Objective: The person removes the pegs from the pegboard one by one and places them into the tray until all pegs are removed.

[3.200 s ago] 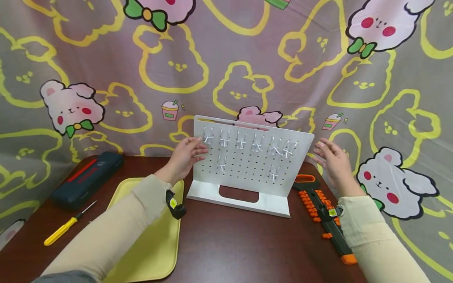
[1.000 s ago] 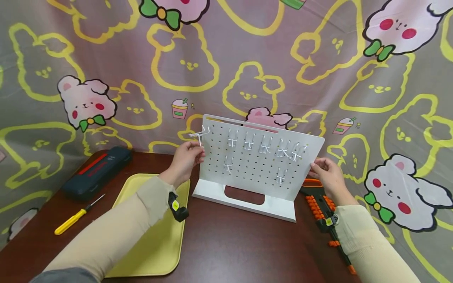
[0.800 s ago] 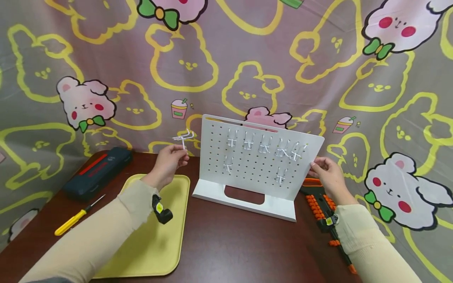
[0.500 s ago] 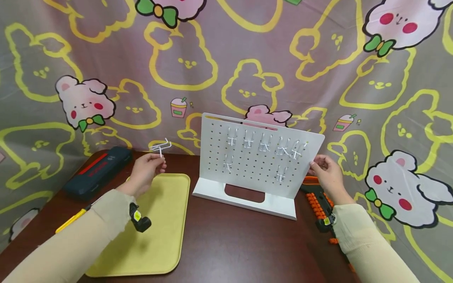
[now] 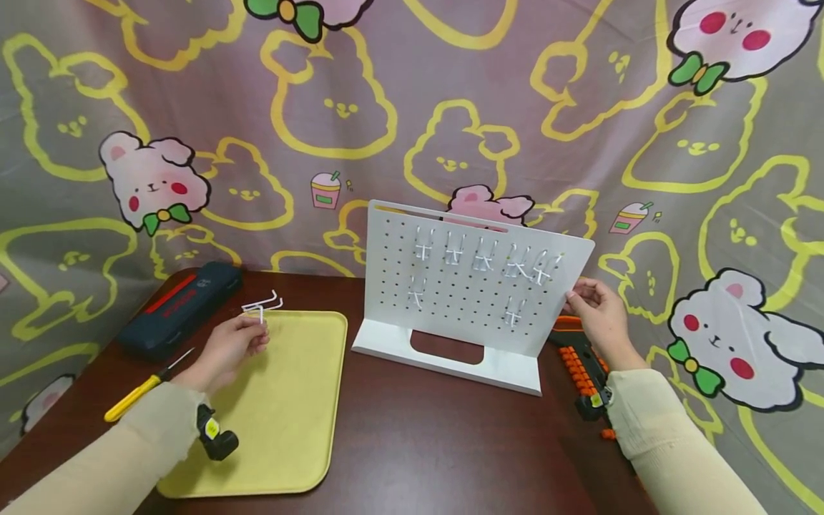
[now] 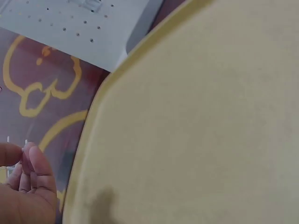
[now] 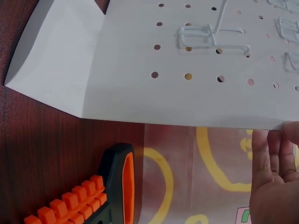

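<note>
A white wire pegboard hook [image 5: 261, 307] is pinched between the thumb and fingers of my left hand [image 5: 225, 349], over the far left part of the yellow tray [image 5: 292, 400]. In the left wrist view that hand [image 6: 30, 186] shows at the lower left, with only bits of the hook visible. My right hand [image 5: 599, 315] grips the right edge of the white pegboard [image 5: 450, 300], thumb in front and fingers behind. The right wrist view shows this hand [image 7: 275, 177] at the board's edge. Several hooks [image 5: 484, 254] hang on the board, mostly along its upper part.
A dark case [image 5: 182, 309] with red marking lies at the back left. Near it is a yellow-handled screwdriver [image 5: 135, 397]. Right of the board lies a black rack with orange pieces [image 5: 579, 368], partly hidden by my right arm. A patterned curtain [image 5: 399, 86] hangs behind the table.
My left hand took the hook off the board's upper left corner and carried it left and down over the tray. My right hand moved in and took hold of the board's right edge.
</note>
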Demonstrator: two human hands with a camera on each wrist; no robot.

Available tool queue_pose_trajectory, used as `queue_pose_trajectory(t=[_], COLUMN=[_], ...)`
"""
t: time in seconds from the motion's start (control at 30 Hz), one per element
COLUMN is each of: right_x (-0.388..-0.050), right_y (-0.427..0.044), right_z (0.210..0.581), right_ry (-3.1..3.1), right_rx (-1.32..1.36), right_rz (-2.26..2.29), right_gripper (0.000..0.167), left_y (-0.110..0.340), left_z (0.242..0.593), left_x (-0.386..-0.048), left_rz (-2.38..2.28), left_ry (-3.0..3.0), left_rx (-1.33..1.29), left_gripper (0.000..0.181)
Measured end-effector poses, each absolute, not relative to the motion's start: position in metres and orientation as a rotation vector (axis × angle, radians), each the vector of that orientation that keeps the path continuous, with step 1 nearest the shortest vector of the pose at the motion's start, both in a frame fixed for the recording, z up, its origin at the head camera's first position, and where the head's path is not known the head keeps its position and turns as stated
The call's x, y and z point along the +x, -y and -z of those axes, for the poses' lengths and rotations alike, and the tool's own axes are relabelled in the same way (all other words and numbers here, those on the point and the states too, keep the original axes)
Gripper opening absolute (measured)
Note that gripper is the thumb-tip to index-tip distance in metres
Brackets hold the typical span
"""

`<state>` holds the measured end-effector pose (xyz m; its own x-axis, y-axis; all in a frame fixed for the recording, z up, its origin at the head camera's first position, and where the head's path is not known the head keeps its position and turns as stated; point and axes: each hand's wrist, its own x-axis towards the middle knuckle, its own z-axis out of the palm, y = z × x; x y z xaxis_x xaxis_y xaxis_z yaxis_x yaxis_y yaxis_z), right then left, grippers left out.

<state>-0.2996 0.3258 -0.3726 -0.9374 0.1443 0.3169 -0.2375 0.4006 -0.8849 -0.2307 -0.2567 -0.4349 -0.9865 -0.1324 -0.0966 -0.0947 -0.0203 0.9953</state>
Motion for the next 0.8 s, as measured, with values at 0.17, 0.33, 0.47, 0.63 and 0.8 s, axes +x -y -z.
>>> queue_pose_trajectory(t=[0.17, 0.33, 0.47, 0.63, 0.8], right_x=[-0.298, -0.297, -0.296, -0.298, -0.299], right_y=[-0.325, -0.325, -0.324, -0.324, -0.324], right_z=[0.374, 0.374, 0.372, 0.373, 0.375], right_ry=[2.31, 2.312, 2.304, 2.27, 2.27], right_rx=[0.066, 0.058, 0.065, 0.07, 0.055], right_rz=[-1.558, -1.551, -1.575, -1.603, -1.593], right_gripper=[0.028, 0.025, 0.022, 0.017, 0.017], left_y=[0.265, 0.27, 0.277, 0.282, 0.285], left_z=[0.446, 0.453, 0.456, 0.456, 0.457], left_x=[-0.224, -0.221, -0.225, -0.233, -0.237], left_rz=[2.183, 2.073, 1.996, 1.977, 2.005], left_ry=[2.265, 2.378, 2.436, 2.462, 2.44], left_rx=[0.319, 0.369, 0.36, 0.402, 0.489], left_gripper=[0.03, 0.037, 0.035, 0.035, 0.035])
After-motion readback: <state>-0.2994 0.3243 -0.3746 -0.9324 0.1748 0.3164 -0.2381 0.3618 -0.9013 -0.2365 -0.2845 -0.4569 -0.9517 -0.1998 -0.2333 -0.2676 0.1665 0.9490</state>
